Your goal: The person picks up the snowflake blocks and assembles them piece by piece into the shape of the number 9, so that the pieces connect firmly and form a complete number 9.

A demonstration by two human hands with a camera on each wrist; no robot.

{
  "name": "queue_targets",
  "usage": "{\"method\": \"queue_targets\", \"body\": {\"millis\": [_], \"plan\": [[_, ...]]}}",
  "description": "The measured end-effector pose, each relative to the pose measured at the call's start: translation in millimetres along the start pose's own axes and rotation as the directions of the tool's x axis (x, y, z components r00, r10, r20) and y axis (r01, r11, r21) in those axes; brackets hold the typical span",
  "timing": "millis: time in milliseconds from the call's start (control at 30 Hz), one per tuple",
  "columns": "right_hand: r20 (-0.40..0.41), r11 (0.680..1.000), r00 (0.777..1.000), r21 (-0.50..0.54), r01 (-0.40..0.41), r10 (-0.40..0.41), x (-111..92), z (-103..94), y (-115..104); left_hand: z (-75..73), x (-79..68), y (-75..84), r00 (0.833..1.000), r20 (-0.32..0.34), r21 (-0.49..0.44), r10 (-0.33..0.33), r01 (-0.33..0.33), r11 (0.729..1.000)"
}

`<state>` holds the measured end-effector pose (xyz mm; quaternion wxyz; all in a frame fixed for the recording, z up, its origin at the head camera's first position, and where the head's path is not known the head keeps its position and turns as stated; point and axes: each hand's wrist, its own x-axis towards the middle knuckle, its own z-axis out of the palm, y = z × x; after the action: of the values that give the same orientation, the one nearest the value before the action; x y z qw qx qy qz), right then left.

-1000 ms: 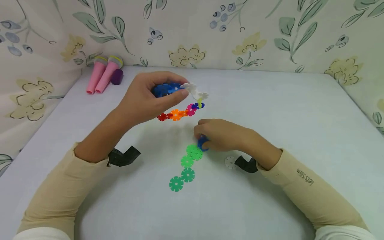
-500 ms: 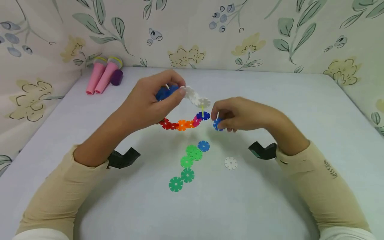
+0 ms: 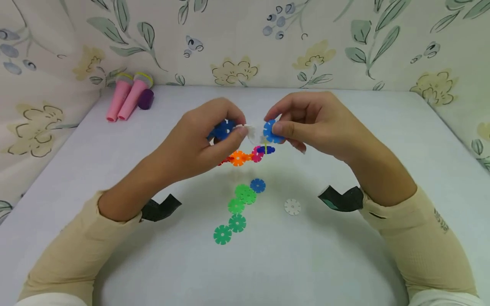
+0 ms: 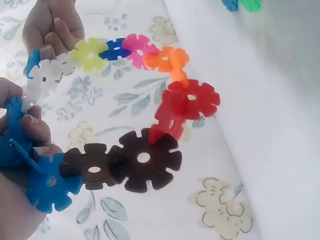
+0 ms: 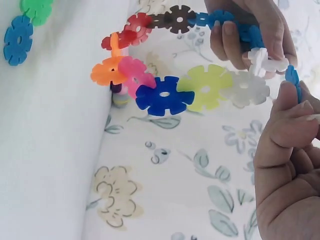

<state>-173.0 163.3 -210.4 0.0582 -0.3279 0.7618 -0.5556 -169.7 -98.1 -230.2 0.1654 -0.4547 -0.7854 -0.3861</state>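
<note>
My left hand (image 3: 206, 142) holds a chain of interlocking flower-shaped plastic discs, pinching it where blue and white discs come together. From there the chain hangs in a loop: white discs (image 5: 245, 89), a yellow disc (image 4: 90, 55), a dark blue disc (image 5: 165, 95), then pink, orange, red, brown discs (image 4: 144, 157) and blue ones, partly hidden in the palm. Between thumb and fingers, my right hand (image 3: 319, 121) pinches a single light blue disc (image 3: 271, 131) by its edge. That disc is upright, right beside the white discs and close to the left fingertips.
Several green discs (image 3: 237, 223) lie in a line on the white table (image 3: 172, 263), with a blue disc (image 3: 257, 185) at the far end. A white disc (image 3: 292, 207) lies to their right. Two pink toy microphones (image 3: 130, 100) and a purple piece (image 3: 146, 99) sit at the back left.
My right hand has lifted the light blue disc from beside the green ones and carried it up to the chain's white discs. The left hand has shifted slightly right, still holding the chain.
</note>
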Motion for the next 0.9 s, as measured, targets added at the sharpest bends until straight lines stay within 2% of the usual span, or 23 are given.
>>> {"method": "queue_targets", "body": {"millis": [133, 400, 567, 733, 900], "plan": [[0.007, 0.999, 0.999, -0.026, -0.037, 0.037, -2, 5.9, -6, 4.7, -0.4, 6.0, 0.998, 0.032, 0.007, 0.054, -0.055, 0.998], [0.062, 0.999, 0.998, -0.024, -0.027, 0.029, -1, 11.3, -6, 10.7, -1.8, 11.3, 0.991, 0.103, -0.054, 0.084, -0.079, 0.995], [0.065, 0.995, 0.994, -0.028, -0.091, 0.093, 0, 15.6, -6, 15.0, -2.1, 9.1, 0.986, 0.127, -0.038, 0.104, -0.1, 0.994], [0.094, 0.983, 0.98, -0.081, -0.166, 0.173, 1, 13.6, -4, 15.2, -2.5, 5.7, 0.983, 0.178, -0.043, 0.053, -0.047, 0.998], [0.097, 0.984, 0.985, -0.123, -0.129, 0.142, 2, 4.0, 0, 5.5, -2.4, 6.0, 0.974, 0.219, -0.033, -0.064, 0.073, 0.997]]}}
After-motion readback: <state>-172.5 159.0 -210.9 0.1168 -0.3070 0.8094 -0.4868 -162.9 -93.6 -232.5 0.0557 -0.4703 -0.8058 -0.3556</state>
